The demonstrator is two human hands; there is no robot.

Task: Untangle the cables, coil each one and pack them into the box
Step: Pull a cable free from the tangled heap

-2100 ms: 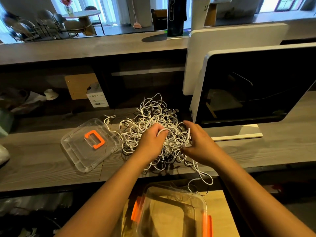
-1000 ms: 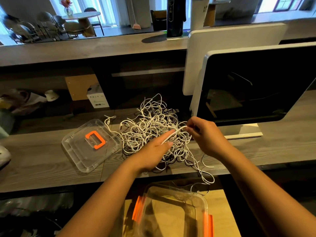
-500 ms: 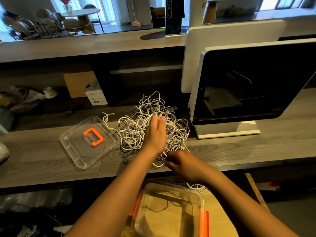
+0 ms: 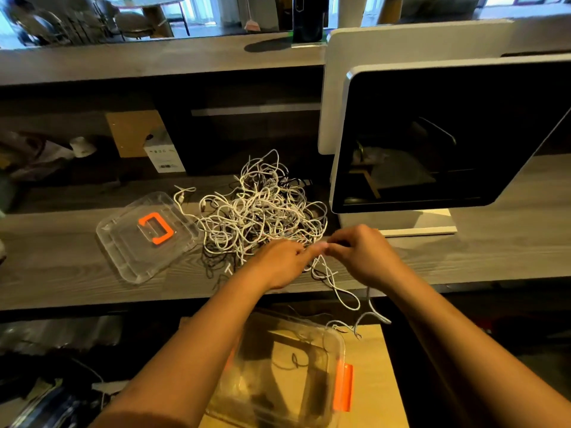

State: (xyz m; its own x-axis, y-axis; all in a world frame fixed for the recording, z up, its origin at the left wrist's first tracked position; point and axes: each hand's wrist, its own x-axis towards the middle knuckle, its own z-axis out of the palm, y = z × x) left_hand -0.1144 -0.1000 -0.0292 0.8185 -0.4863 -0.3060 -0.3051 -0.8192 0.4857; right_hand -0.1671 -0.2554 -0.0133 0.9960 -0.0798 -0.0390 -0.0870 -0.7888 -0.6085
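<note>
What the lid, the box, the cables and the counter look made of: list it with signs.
lid: clear glossy plastic, the surface beneath shows through; orange handle looks like opaque plastic.
box: same clear plastic, with an orange latch.
cables: white limp loops, probably plastic-sheathed, matte.
counter: grey wood grain, matte; solid wood or laminate, cannot tell.

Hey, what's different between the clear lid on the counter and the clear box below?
The lid lies flat on the counter beside the cables; the box sits lower, on pale wood. The lid is shallow, the box deep. The lid's orange handle is central; the box's orange latch is on its side. Both are clear plastic.
</note>
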